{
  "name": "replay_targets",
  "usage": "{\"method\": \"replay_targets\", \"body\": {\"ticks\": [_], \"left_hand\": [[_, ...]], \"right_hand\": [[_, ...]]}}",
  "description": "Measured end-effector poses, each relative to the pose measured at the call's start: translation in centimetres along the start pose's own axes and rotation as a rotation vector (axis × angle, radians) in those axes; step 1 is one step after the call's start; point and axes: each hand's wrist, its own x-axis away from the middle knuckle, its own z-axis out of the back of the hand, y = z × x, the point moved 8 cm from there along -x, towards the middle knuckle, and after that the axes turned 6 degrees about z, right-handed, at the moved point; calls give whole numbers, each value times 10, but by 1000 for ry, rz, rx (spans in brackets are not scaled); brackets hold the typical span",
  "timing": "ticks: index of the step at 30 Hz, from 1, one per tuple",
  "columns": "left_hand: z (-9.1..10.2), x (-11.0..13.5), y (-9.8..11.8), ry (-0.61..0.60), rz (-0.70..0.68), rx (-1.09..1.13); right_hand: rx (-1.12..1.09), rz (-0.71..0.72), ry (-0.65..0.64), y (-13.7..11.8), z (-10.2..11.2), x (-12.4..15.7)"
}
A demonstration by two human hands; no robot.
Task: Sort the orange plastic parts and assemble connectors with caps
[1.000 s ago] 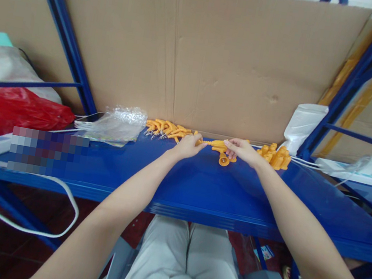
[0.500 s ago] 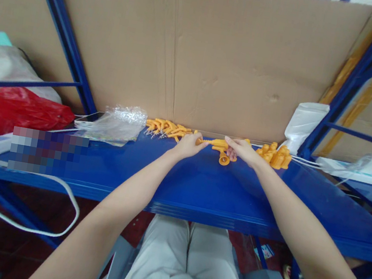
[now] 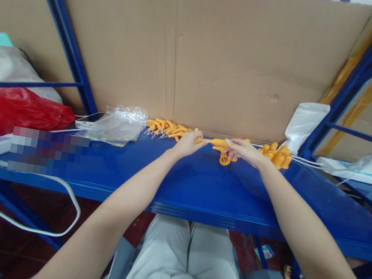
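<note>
My left hand [image 3: 188, 144] is closed on the thin left end of an orange-yellow plastic part [image 3: 218, 142]. At that part's thicker right end, my right hand [image 3: 243, 151] grips it with thumb and fingers. Just below it shows an orange-yellow piece with a round, cup-like end [image 3: 224, 160]; whether it joins the held part I cannot tell. Left of my left hand lies a pile of curved orange pieces with small metal chains or screws [image 3: 163, 128]. Beside my right wrist stand several upright orange pieces [image 3: 278, 156].
The blue metal shelf [image 3: 200, 184] is backed by a tall cardboard sheet [image 3: 248, 64]. Clear plastic bags [image 3: 115, 123] and a red bag [image 3: 19, 111] lie at left. A white bag [image 3: 304, 123] leans at right near a power strip [image 3: 352, 171]. A white cable [image 3: 70, 191] loops over the front edge.
Almost nothing differs. My right hand has shifted very slightly to the right along the orange-yellow part; my left hand keeps its place.
</note>
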Motion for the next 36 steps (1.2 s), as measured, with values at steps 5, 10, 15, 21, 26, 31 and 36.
{"method": "replay_targets", "body": {"ticks": [5,10,15,21,26,31,36], "left_hand": [[2,-2,-8,10,-1,19],[2,-2,-9,86,-40,13],[1,1,-9,158,-94,8],[5,3,-7,210,-98,22],[4,0,-12,128,-46,91],[-3,-1,-15,-18,26,237],[-8,1,-11,-80,52,305]], "right_hand": [[-56,83,-1,-4,0,0],[-31,196,0,-10,0,-2],[-3,269,-56,-14,-4,-1],[-51,254,-87,-14,-6,-2],[86,277,-35,-11,-3,-7],[440,524,64,-27,-3,-3],[1103,662,70,-51,-30,14]]}}
